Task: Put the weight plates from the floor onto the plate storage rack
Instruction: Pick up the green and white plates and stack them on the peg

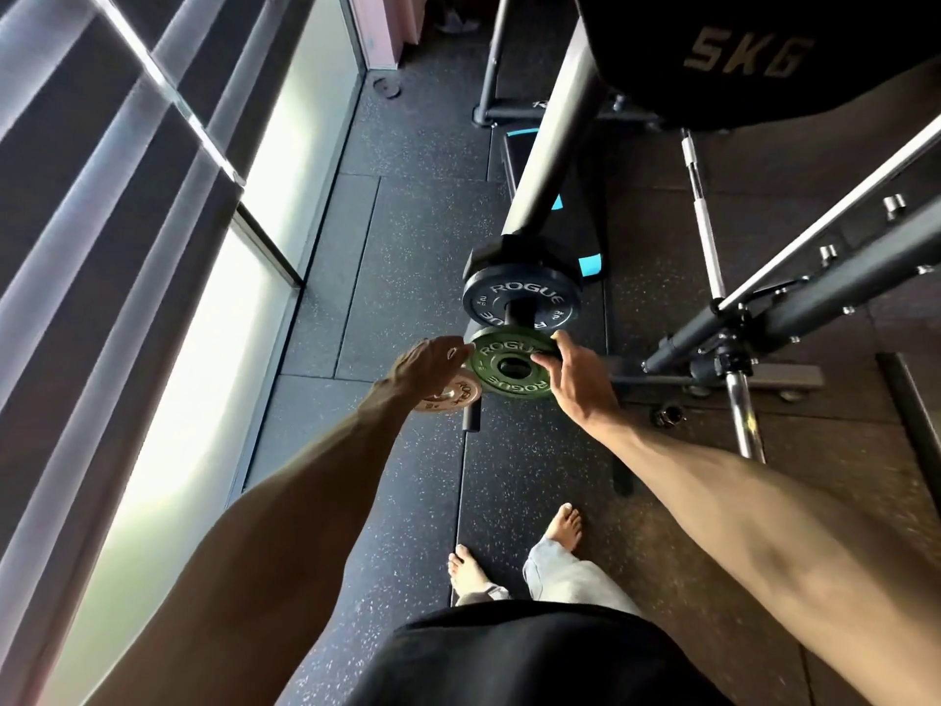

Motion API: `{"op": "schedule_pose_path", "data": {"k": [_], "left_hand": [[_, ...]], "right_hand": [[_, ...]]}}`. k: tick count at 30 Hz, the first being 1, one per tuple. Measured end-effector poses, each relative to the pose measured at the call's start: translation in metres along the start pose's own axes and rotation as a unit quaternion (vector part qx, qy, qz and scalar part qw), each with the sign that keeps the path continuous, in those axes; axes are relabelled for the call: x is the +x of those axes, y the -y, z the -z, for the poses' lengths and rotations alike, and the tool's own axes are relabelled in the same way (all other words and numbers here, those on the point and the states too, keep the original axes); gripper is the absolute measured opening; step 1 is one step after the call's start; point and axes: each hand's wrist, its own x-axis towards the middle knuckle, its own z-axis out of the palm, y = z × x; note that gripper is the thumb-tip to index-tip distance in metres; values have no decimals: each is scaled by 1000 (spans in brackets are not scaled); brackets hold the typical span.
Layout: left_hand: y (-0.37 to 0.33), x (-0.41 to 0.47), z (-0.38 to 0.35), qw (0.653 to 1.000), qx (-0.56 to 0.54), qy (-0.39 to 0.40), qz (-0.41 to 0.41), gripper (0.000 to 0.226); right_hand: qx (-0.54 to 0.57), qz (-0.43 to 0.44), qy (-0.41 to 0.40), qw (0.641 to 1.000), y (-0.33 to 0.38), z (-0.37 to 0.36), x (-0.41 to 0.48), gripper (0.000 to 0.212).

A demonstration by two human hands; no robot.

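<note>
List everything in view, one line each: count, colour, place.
green plate: one, green, held just in front of the black plate
black plate: one, black, on a rack peg
small plate: one, pale, on a lower peg, left of the green plate
5KG plate: one, black, top right
storage rack: one, black post, centre
silver bars: several, silver, right side
floor mats: several, black, speckled, underfoot
blinds: one set, grey, left
left hand: one, pinches the green plate's left rim
right hand: one, grips its right rim
feet: two, bare, bottom centre
</note>
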Motion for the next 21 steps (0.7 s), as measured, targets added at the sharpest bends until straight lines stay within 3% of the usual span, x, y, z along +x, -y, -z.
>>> {"op": "schedule_pose_path", "data": {"k": [5,12,16,18,21], "left_hand": [[-14,10,0,1000,2,10,14,58],[-24,16,-13,972,-205,-20,113,63],[-35,19,-26,949,-289,-39,117,52],[-39,20,-33,934,-329,-41,136,54],[-44,22,-41,916,-369,-39,154,60]], "right_hand": [[-29,-27,-30,999,8,-3,18,22],[-20,-170,-80,982,23,-5,33,53],[-6,-204,-130,970,15,-4,-4,50],[17,-168,-73,983,11,-6,-28,44],[77,-151,77,983,9,-6,-49,40]]}}
